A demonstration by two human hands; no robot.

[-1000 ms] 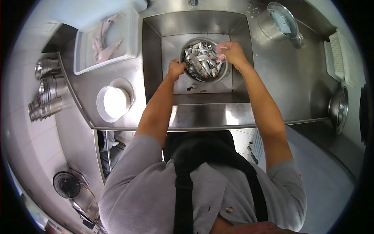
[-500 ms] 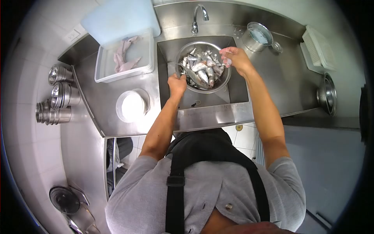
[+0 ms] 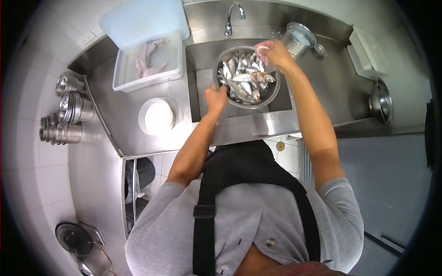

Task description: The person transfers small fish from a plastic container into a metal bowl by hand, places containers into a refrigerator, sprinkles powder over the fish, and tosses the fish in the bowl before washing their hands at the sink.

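Observation:
A round metal bowl (image 3: 271, 99) full of small silvery fish (image 3: 246, 78) is over the sink basin (image 3: 199, 55), slightly to its right side. My left hand (image 3: 215, 97) is closed on the bowl's left rim, with the thumb near the fish. At the bowl's upper right rim, my right hand (image 3: 272, 54) is closed, its fingertips bent over the inside edge. A whitish patch shows at those fingertips, too small to make out. The fish look slightly blurred.
A clear plastic tub (image 3: 175, 76) with pale pieces of flesh stands left of the sink, near a white round container (image 3: 157, 118). Behind the basin rises a faucet (image 3: 229, 27). On the right are a metal pot (image 3: 297, 43) and a white plastic basket (image 3: 368, 55).
The bowl has shifted to the right in the basin, and the fish inside have been jostled into a different arrangement. My left hand has moved right with the rim; my right hand sits slightly higher.

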